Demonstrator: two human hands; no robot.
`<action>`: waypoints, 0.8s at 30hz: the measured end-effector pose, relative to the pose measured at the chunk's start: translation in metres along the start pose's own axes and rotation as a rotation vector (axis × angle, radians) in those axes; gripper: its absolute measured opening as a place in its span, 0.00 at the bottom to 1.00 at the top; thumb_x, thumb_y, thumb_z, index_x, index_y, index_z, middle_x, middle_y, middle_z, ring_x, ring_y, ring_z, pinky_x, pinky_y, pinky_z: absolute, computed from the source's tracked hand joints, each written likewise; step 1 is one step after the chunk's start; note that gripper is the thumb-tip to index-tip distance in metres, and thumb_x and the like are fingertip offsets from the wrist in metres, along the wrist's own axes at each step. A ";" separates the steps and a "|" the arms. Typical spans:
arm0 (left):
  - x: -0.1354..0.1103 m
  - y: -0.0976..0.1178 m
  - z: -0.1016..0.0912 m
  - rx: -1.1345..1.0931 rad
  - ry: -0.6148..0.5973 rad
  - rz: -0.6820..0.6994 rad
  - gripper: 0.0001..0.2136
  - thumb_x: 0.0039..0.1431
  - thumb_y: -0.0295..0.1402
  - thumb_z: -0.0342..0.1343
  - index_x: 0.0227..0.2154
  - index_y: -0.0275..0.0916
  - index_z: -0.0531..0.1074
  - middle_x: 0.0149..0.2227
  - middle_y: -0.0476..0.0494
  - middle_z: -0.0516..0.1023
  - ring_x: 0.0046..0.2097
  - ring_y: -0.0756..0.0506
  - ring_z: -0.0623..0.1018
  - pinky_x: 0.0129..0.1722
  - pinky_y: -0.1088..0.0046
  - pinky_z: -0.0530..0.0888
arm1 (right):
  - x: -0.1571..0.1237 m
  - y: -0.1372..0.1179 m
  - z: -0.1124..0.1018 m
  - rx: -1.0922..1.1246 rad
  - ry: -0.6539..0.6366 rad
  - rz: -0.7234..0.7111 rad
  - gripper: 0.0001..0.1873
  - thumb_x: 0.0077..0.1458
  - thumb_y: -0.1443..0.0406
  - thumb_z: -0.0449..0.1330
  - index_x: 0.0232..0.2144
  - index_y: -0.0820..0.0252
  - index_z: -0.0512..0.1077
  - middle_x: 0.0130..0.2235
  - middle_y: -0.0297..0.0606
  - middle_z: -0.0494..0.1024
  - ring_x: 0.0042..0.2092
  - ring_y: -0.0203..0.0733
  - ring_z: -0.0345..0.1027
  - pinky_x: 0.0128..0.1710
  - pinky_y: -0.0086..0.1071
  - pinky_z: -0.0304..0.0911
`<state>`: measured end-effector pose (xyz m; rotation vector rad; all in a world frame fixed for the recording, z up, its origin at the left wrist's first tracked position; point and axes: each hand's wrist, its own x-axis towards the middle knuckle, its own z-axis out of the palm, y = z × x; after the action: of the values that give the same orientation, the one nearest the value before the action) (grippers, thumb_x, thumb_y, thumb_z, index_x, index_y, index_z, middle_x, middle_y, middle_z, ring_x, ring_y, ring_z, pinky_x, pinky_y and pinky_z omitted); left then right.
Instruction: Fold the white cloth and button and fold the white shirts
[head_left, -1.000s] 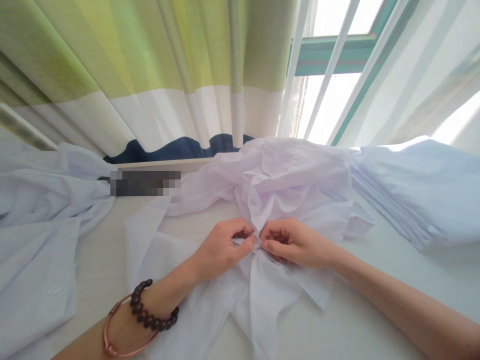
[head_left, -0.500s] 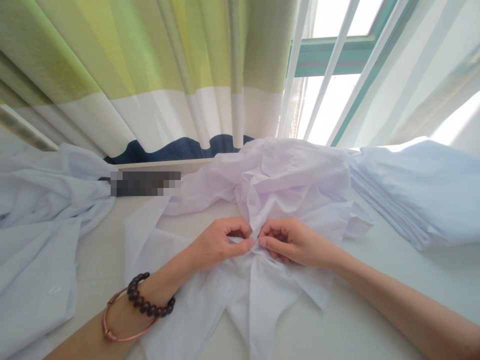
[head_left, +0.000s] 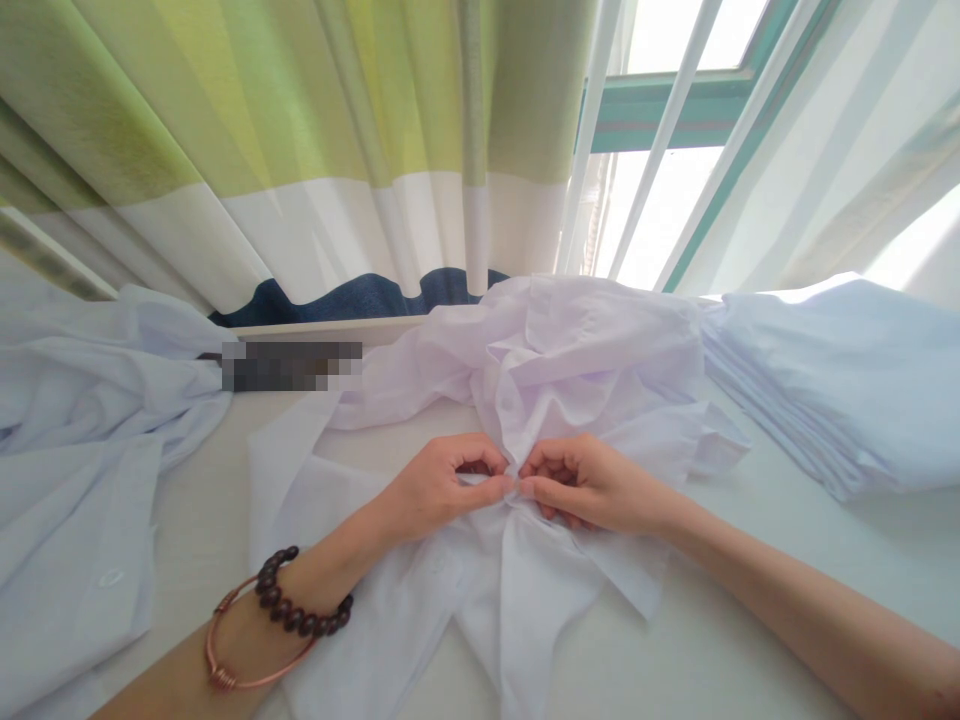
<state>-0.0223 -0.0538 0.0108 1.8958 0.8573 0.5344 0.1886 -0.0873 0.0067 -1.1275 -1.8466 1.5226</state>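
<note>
A thin white shirt (head_left: pixel 600 320) lies crumpled in front of me, its button placket running down the middle between my hands. My left hand (head_left: pixel 450 485) pinches the placket from the left, thumb and forefinger together. From the right, my right hand (head_left: pixel 581 485) pinches the same spot, its fingertips almost meeting the left ones. The fabric is bunched where they meet. A button there, if any, is hidden by the fingertips. The shirt's lower part spreads toward me in loose folds. A dark beaded bracelet (head_left: pixel 300 615) and a copper-coloured bangle (head_left: pixel 225 675) sit on my left wrist.
To the right is a stack of folded white garments (head_left: pixel 847 390). More white clothing (head_left: pixel 82 490) lies loosely heaped at the left. A dark, blurred-out object (head_left: pixel 292 367) rests at the back left of the white surface (head_left: pixel 202 520). Green-and-white curtains (head_left: pixel 360 150) and a barred window (head_left: pixel 667 110) stand behind.
Almost nothing differs. Both hands keep their pinch on the shirt's placket, and the fingertips have shifted very slightly to the right.
</note>
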 end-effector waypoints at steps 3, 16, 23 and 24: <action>0.000 0.001 0.000 0.009 -0.006 -0.001 0.06 0.55 0.32 0.57 0.26 0.37 0.71 0.29 0.51 0.72 0.32 0.51 0.70 0.34 0.78 0.67 | 0.001 0.001 0.000 0.002 0.002 0.005 0.09 0.59 0.62 0.56 0.29 0.61 0.66 0.21 0.29 0.70 0.19 0.27 0.59 0.17 0.20 0.54; -0.002 0.008 -0.016 0.054 -0.117 -0.093 0.10 0.56 0.38 0.56 0.38 0.39 0.71 0.39 0.47 0.75 0.38 0.47 0.73 0.41 0.72 0.69 | 0.000 -0.001 0.000 -0.023 0.076 -0.015 0.06 0.56 0.65 0.56 0.28 0.60 0.65 0.21 0.29 0.69 0.20 0.28 0.59 0.18 0.21 0.54; -0.013 0.015 -0.064 0.364 -0.388 -0.322 0.11 0.53 0.42 0.57 0.33 0.40 0.70 0.28 0.53 0.71 0.30 0.49 0.69 0.27 0.77 0.63 | 0.005 0.008 -0.015 -0.005 0.334 0.044 0.12 0.58 0.58 0.55 0.27 0.58 0.64 0.20 0.27 0.67 0.18 0.29 0.58 0.15 0.22 0.53; -0.014 0.014 -0.066 0.408 -0.404 -0.327 0.10 0.53 0.42 0.57 0.30 0.40 0.70 0.27 0.53 0.70 0.29 0.50 0.69 0.26 0.77 0.61 | 0.006 0.009 -0.016 -0.016 0.368 0.045 0.13 0.58 0.57 0.55 0.27 0.58 0.64 0.21 0.27 0.66 0.18 0.29 0.58 0.14 0.22 0.53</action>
<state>-0.0713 -0.0296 0.0532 2.0648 1.0262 -0.2375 0.2004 -0.0732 0.0009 -1.3613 -1.5942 1.2257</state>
